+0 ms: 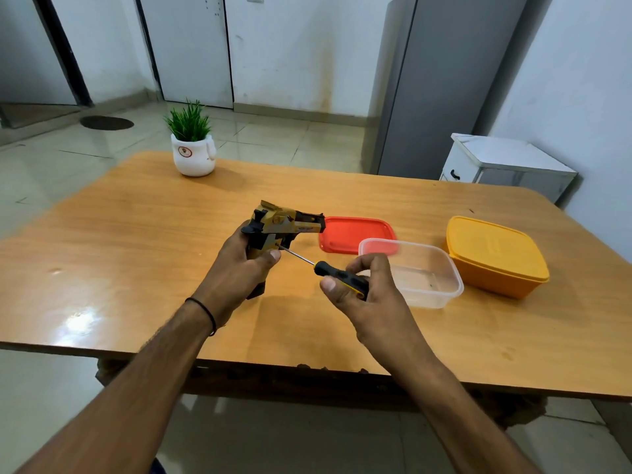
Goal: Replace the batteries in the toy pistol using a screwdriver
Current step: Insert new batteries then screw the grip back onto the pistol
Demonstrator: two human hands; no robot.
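Toy pistol, tan and black, is held above the middle of the wooden table, with its muzzle pointing to my right. My left hand is wrapped round its grip. The fingers are curled behind and the thumb lies across the near side. The butt end shows below my palm.

My right hand holds the screwdriver by its black-and-yellow handle, pinched between the thumb and curled fingers. The metal shaft runs up and to the left from the handle. Its tip meets the pistol's grip just above my left thumb. I cannot tell whether the tip is seated in a screw, as the spot is too small.

A thin black band sits on my left wrist.

Other items on the table:
- A red lid lies flat, just beyond the muzzle.
- A clear plastic container stands open near my right hand, and its far corner overlaps the red lid in view.
- A yellow container with its lid on stands just beside the clear one, farther right.
- A white pot with a green plant stands at the far left edge.

Beyond the table at right, a white cabinet with a dark handle stands beside a tall grey unit.
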